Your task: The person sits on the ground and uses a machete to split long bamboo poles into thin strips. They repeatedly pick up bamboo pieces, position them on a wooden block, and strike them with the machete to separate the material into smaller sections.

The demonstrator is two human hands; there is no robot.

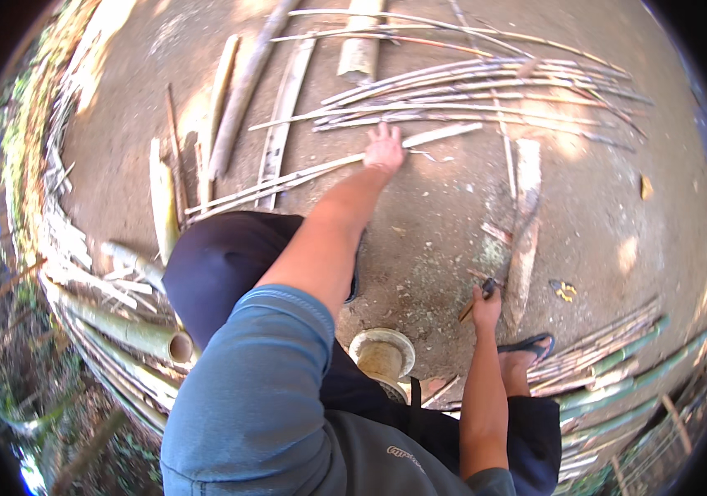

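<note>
My left arm reaches far forward, and my left hand (385,150) lies over a pale, thin bamboo pole (444,135) on the ground. Its fingers look spread and stretched past the pole toward a bundle of thin poles (469,95). Low on the right, my right hand (487,307) is closed round the handle of a machete (506,263). The dark blade points away from me, along a flat, pale wooden plank (525,223). Part of the blade blends into the plank and ground, so its tip is hard to make out.
Thick bamboo poles (242,91) and a flat slat (286,116) lie at the far left. Cut bamboo tubes (134,322) are heaped on the left, green poles (618,380) at lower right. A pale round-topped stand (382,351) is between my legs. A small yellow-black item (564,291) lies near my sandalled foot (527,347).
</note>
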